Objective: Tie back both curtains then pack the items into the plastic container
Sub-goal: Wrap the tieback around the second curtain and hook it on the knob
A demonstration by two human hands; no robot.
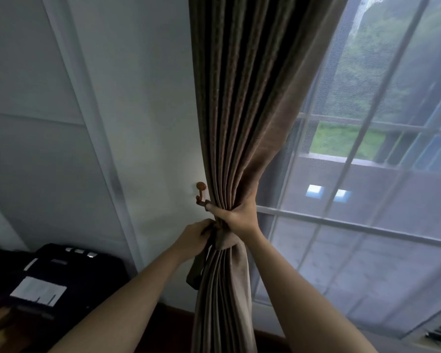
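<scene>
**Now: both hands on the gathered curtain (239, 110) beside the wall hook (201, 191)**

Up close, the brown curtain hangs at the left edge of the window (367, 200), its folds drawn into a tight bunch against the white wall (150, 123). The right hand (241, 212) grips that bunch from the window side. Its fingers are curled round the cloth, and its thumb (211, 207) reaches across the front towards the hook, its tip just beside the hook's lower end. Whether the two touch cannot be told.

Just below the right hand, a tie-back (227, 242) of the same brown cloth wraps round the front of the bunch. The left hand (196, 238) holds the tie-back on the wall side, with its fingers curled and pinching the band at the curtain's edge. A loose end of the band hangs down under this hand. Below the band the curtain falls in straight pleats.

The hook is small, brownish and round-headed, and it is fixed to the wall right next to the curtain's edge. A thin net curtain (354, 238) covers the window panes, with green grass and a building showing through. At lower left sits a black bag (92, 271) with a white label (37, 291), near a pale panelled door (36, 98).
</scene>
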